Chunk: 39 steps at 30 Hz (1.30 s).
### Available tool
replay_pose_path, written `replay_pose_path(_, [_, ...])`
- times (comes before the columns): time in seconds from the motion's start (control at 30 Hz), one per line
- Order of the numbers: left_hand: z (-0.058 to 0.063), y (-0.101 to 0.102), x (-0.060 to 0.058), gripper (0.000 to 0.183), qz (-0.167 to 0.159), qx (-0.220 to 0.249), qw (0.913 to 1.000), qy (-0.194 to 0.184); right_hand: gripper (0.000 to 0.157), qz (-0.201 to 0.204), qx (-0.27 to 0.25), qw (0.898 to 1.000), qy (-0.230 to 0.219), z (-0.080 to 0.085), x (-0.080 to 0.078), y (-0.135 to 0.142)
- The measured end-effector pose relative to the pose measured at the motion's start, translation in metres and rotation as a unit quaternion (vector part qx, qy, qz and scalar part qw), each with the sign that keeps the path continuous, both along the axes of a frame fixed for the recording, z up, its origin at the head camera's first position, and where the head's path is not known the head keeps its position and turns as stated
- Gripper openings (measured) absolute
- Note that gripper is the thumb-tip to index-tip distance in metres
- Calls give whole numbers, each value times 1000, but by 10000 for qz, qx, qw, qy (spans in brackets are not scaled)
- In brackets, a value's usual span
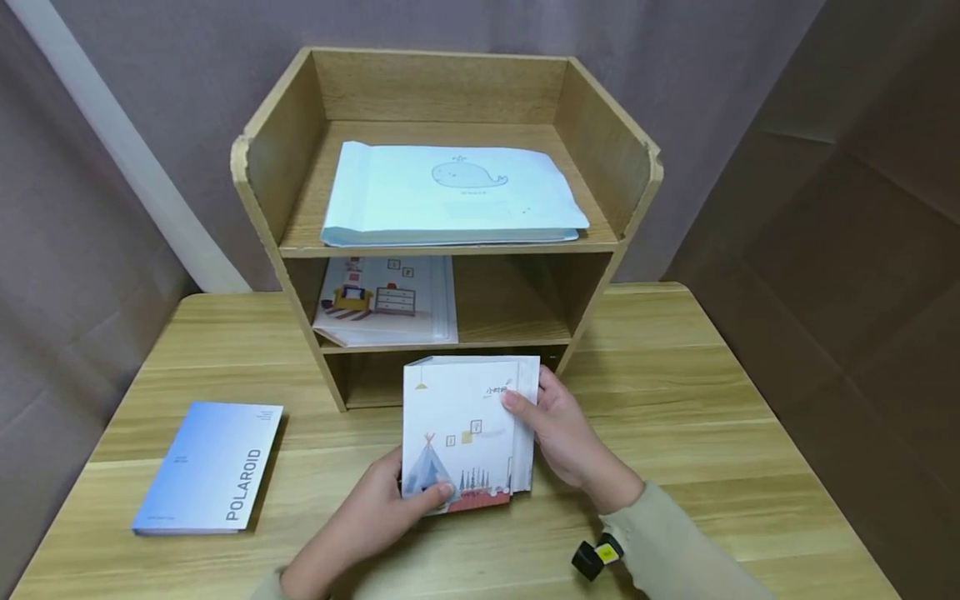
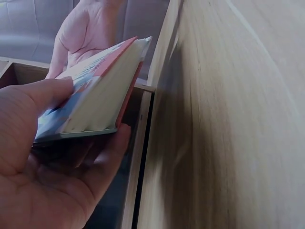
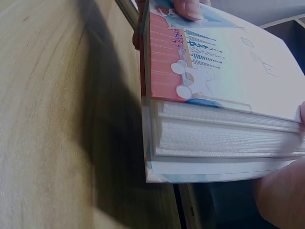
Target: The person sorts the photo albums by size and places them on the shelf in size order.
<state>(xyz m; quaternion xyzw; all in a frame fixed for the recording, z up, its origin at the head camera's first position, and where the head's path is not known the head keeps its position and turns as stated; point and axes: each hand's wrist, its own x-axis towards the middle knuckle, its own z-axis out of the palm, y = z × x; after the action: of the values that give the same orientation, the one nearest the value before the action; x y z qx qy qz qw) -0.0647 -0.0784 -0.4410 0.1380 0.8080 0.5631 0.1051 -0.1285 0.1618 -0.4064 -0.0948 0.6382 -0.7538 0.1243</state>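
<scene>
A thick photo album (image 1: pixel 468 433) with a teepee drawing on its white cover is held up in front of the shelf's bottom compartment. My left hand (image 1: pixel 386 504) grips its lower left corner, the thumb on the cover and the fingers beneath, as the left wrist view shows. At the right edge, my right hand (image 1: pixel 566 433) holds it with the thumb on the cover and the fingers behind. In the right wrist view the page block of the album (image 3: pixel 228 136) faces the camera, and the cover seems slightly lifted from the pages.
A wooden shelf (image 1: pixel 442 250) stands at the back of the table (image 1: pixel 675 433). On its top lies a pale whale-print album (image 1: pixel 450 196); another illustrated album (image 1: pixel 390 304) lies in the middle compartment. A blue-white POLAROID book (image 1: pixel 210 467) is at the table's left.
</scene>
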Motion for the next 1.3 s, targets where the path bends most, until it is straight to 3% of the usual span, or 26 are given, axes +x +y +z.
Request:
replay_pose_path(0.37, [6, 4, -1, 34, 274, 3, 9993, 265, 46, -174, -10, 9983, 563, 6, -1, 3])
replay_pose_path(0.57, [14, 4, -3, 33, 542, 21, 9972, 507, 50, -362, 385, 9972, 533, 11, 2, 4])
replay_pose_path(0.67, [18, 5, -6, 35, 690, 33, 9959, 578, 52, -265, 724, 9961, 430, 10, 6, 5])
replay_pose_path(0.77, [24, 8, -11, 36, 909, 254, 9934, 655, 52, -113, 1065, 9929, 519, 5, 9, 7])
replay_pose_path(0.9, [36, 14, -18, 38, 1240, 703, 9861, 856, 50, 13, 1086, 9917, 689, 0, 12, 9])
replay_pose_path(1.1, [52, 19, -28, 35, 1457, 1214, 9754, 1123, 45, 124, 749, 9942, 757, 16, 19, 8])
replay_pose_path(1.3, [62, 22, -35, 39, 1532, 1185, 9721, 1326, 43, -106, 858, 9935, 735, 23, 20, 8])
